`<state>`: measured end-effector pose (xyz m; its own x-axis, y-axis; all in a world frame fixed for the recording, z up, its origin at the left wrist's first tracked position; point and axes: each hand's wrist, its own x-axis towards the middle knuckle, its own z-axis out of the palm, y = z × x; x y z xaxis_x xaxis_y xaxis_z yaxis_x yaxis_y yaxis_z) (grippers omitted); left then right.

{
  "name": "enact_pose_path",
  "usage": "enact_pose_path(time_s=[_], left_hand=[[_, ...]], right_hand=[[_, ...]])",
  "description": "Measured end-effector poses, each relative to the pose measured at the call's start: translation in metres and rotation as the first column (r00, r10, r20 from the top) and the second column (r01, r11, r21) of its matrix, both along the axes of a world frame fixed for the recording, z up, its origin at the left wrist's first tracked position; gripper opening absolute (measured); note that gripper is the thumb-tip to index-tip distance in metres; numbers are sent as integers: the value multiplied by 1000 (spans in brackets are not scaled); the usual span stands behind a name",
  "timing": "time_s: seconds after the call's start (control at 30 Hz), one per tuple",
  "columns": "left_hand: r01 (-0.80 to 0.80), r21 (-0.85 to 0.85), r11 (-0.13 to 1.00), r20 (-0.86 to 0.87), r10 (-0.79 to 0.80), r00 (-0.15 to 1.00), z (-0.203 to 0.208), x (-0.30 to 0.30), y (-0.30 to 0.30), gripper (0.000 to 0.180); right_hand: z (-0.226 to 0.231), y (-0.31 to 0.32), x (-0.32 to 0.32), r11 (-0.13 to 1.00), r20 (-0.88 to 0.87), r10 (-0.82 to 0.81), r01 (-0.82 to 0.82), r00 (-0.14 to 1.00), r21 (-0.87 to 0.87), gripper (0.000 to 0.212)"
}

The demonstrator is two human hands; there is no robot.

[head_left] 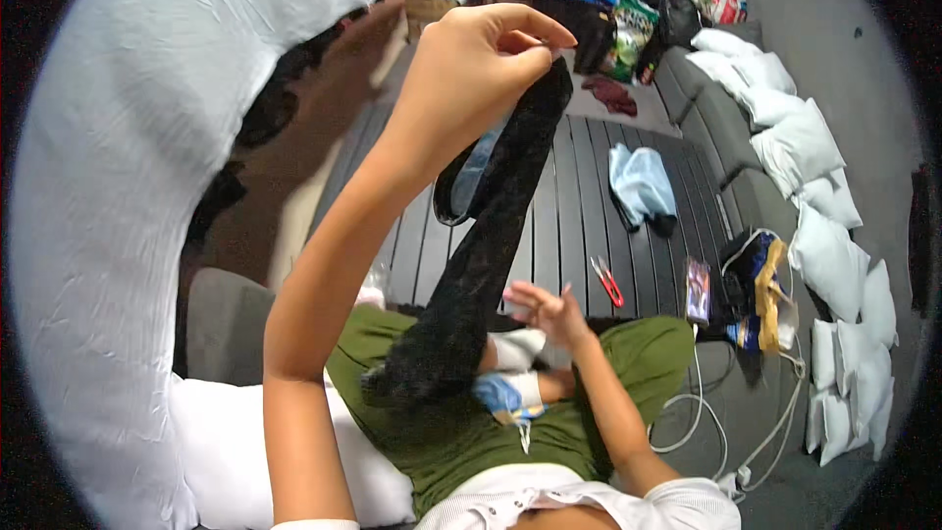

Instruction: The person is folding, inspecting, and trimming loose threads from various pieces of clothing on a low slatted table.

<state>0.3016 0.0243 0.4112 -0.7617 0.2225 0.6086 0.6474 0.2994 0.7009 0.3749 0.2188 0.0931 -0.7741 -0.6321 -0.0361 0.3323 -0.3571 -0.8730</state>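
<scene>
My left hand (481, 64) is raised high in front of me, with thumb and forefinger pinched together at the top end of a long black cloth (491, 226). The cloth slants from these fingertips down to my lap, where its lower end bunches up. A loop edged in black with a strip of blue fabric (479, 165) shows beside it, partly behind my wrist. Low over my lap, my right hand (549, 317) is slightly blurred, fingers apart, with nothing seen in it. Red-handled thread snips (608, 283) lie on the dark slatted table (579, 196) beyond it.
A light blue cloth piece (643, 186) with black edging lies on the table. At right are a small packet (698, 290), white cables (702, 402) and several white pillows (800, 142) along the grey sofa. A white sheet (128, 186) hangs at left.
</scene>
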Motion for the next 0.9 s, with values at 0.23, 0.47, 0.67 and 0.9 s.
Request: enact_pose_path(time_s=[0.23,0.47,0.67,0.9], left_hand=[[12,122,992,-9,-11,1000,30,-34,-25,23],[-279,233,932,336,192,922,-85,-70,-158,21],[-435,68,898,769,231,596,-341,-118,-192,20],[-310,-41,950,929,151,339,-379,-103,-161,38]], right_hand=[[40,-11,-6,940,-43,66,-47,997,339,59],[33,113,-91,919,238,-381,395,893,-10,44],[-67,183,-119,-50,-666,-605,814,437,579,32],[-49,161,-76,28,-600,-20,600,800,799,67]])
